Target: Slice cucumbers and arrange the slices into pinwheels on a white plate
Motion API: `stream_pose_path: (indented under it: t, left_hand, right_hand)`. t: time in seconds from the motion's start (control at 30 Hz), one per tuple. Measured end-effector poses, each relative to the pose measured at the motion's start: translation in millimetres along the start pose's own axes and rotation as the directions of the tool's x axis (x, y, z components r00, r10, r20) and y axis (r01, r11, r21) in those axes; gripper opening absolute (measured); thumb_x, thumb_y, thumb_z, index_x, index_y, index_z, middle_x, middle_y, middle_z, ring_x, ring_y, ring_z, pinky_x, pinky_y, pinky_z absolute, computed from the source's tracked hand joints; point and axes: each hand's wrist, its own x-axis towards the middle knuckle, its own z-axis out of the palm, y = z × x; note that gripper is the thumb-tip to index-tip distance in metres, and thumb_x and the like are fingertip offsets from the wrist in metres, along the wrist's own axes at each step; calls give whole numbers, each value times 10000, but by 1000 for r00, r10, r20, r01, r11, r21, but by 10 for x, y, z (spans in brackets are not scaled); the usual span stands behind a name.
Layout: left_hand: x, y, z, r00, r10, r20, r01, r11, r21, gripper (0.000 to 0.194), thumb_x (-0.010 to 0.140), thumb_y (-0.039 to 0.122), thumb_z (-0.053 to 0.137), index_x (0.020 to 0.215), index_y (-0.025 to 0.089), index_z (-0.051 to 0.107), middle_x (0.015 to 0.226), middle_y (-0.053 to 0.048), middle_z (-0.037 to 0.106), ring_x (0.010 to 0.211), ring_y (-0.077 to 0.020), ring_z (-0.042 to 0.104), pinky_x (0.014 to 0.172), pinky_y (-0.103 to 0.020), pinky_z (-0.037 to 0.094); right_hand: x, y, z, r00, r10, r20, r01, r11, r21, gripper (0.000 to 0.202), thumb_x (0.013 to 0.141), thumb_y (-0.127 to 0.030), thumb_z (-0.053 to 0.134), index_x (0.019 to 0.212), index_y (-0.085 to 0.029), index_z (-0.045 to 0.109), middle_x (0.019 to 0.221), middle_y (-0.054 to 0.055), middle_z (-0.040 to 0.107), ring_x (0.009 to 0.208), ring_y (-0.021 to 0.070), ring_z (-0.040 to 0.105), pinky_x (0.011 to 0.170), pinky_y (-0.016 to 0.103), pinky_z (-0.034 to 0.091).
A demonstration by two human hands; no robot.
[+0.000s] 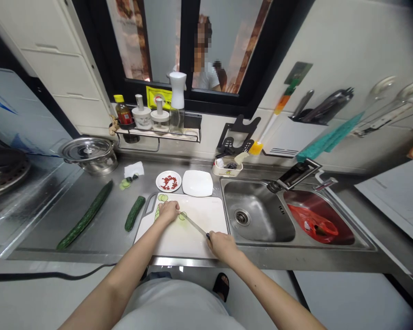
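Observation:
My right hand is closed around the dark handle of a kitchen knife. Its blade slants across the white cutting board, with the tip close by my left hand. Fingers bent and drawn together, the left hand is low over the board; what they grip, if anything, is hidden. One thin cucumber slice is at the blade near the tip. More cucumber slices lie at the board's upper left, some partly covered by the left hand.
Left of the board are a short cucumber piece and a long cucumber. Behind it stand a plate of chopped red bits and a white plate. A steel sink adjoins on the right; a lidded pot stands back left.

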Motion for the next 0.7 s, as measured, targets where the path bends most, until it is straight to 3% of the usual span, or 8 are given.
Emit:
stream_pose_path:
  t: [0.43,0.7]
  left_hand:
    - [39,-17,33,1000,-3,-1,3,1000,12,116,772,320,648,871,259,644,1046,-32,703,1091,-244,576,921,-377,335]
    - [40,-18,34,1000,-6,7,6,1000,8,119,774,315,646,880,261,640,1048,-28,706,1092,-236,570,921,-373,336]
  right_hand:
    - [-55,-67,39,1000,22,11,-23,998,60,359,951,-307,363,1101,-122,632,1026,185,697,974,288,666,786,384,485]
    - [-81,-87,-53,999,31,23,-32,999,32,357,949,-309,374,1108,-128,637,1041,183,695,992,280,663,797,378,486]
